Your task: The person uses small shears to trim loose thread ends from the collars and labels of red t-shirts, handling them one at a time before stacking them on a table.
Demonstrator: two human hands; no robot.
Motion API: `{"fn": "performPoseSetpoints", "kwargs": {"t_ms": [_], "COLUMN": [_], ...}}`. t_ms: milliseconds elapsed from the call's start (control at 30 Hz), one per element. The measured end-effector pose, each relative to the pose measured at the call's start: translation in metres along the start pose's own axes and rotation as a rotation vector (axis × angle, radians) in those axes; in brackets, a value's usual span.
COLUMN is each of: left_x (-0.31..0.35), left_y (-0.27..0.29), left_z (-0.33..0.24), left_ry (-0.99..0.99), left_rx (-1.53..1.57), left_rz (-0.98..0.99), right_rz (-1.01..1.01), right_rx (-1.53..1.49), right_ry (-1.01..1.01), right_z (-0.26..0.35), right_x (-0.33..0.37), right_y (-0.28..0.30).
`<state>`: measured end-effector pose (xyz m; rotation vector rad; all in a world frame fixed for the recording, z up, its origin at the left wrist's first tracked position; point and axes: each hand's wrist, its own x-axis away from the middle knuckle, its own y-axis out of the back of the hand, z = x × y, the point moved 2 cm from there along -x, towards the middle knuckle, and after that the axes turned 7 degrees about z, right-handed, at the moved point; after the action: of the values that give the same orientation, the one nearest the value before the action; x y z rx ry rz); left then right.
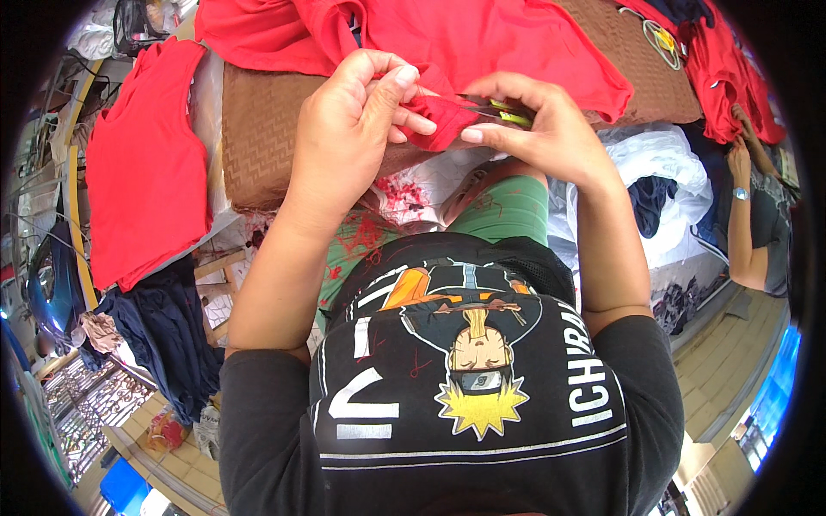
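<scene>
My left hand [353, 116] is closed, with thumb and forefinger pinched together at the edge of a red garment [443, 125]. Its other fingers curl against the cloth; whether a thread is in the pinch is too small to see. Thread snips [514, 116] with yellow-green handles lie in my right hand [551, 129], which is closed around them. Their dark blades point left, touching or very near the gathered red cloth between both hands. The garment's larger part [490, 43] spreads over a brown patterned padded surface [267, 129] in front of me.
Another red garment [146, 163] hangs at the left, above dark blue cloth [168, 331]. White plastic bags [667, 159] holding dark cloth sit at the right. Red thread scraps [366, 236] lie across my green shorts. Farther right, another person's arm [740, 228] reaches toward red cloth [727, 82].
</scene>
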<state>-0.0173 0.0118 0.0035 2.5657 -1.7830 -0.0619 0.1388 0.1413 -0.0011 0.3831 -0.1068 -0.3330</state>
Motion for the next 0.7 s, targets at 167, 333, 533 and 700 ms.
{"fn": "performPoseSetpoints", "kwargs": {"t_ms": [167, 333, 533, 700], "left_x": [-0.001, 0.0, 0.001, 0.002], "left_y": [-0.004, -0.007, -0.008, -0.01], "left_z": [-0.006, -0.011, -0.012, -0.015], "left_ry": [-0.005, -0.057, -0.08, -0.068], "left_rx": [-0.204, -0.259, -0.316, -0.311], "left_rz": [-0.019, -0.04, -0.051, -0.034], "right_rz": [-0.134, -0.136, -0.141, -0.126], "right_rx": [0.255, 0.432, 0.49, 0.501], "right_ry": [0.342, 0.388, 0.431, 0.388], "right_z": [0.013, 0.022, 0.024, 0.026], "right_x": [0.0, -0.003, -0.004, -0.004], "right_y": [0.01, 0.007, 0.005, 0.003]}}
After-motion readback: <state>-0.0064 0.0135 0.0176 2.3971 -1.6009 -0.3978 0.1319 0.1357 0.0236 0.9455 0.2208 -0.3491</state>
